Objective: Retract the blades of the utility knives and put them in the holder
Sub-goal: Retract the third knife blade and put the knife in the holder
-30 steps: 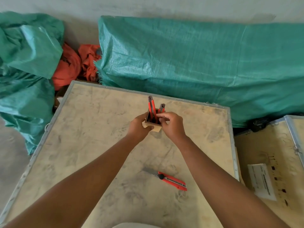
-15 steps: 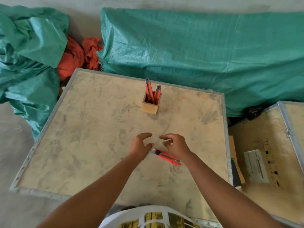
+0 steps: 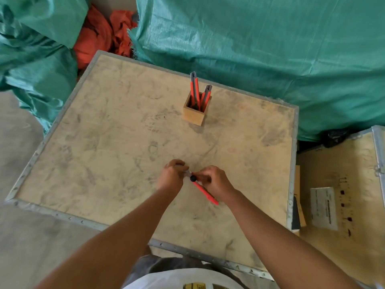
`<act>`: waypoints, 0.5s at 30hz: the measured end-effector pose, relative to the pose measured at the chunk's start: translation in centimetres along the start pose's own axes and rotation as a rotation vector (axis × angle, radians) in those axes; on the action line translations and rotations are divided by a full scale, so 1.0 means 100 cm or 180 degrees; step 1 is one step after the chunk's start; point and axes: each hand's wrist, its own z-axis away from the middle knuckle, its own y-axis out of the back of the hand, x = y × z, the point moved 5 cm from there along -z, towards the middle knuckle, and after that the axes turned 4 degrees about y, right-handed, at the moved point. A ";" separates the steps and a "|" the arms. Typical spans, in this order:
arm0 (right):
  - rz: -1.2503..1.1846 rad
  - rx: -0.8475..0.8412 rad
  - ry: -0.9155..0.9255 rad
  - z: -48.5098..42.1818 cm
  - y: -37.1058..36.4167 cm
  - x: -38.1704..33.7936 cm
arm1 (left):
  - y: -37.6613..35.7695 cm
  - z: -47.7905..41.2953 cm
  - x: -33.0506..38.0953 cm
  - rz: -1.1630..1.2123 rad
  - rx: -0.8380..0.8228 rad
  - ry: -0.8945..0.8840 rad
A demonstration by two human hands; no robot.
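Observation:
A small wooden holder (image 3: 194, 115) stands upright near the far side of the crate top, with two red-and-grey utility knives (image 3: 195, 93) sticking out of it. A third red utility knife (image 3: 205, 191) is near the crate's middle front, held by both hands. My right hand (image 3: 214, 181) grips its body by the black knob. My left hand (image 3: 171, 177) pinches the blade end, which its fingers hide.
The work surface is a plywood crate top (image 3: 104, 155) with a metal rim. A second crate (image 3: 341, 195) with a white label sits to the right. Green tarpaulin (image 3: 250, 42) and orange cloth (image 3: 100, 36) lie behind; bare floor is to the left.
Both hands left the holder, came back toward me and closed on the knife that lay on the crate. The view has pulled back and tilted down.

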 end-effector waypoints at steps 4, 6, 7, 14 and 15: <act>-0.0338 -0.0260 -0.0205 0.006 -0.009 0.002 | 0.002 0.001 0.000 -0.0124 0.0021 -0.0274; -0.0427 -0.0299 -0.0244 0.012 -0.010 -0.002 | 0.006 0.003 0.003 -0.0108 -0.0036 -0.0394; -0.0446 -0.0286 -0.0274 0.014 -0.010 -0.003 | 0.010 0.004 0.006 -0.0070 -0.0089 -0.0428; -0.0851 0.0419 -0.0218 0.031 0.020 -0.029 | 0.070 0.021 0.051 0.0675 -0.0054 -0.0663; -0.0926 0.0551 -0.0195 0.033 0.027 -0.036 | 0.079 0.025 0.057 0.0800 0.0004 -0.0657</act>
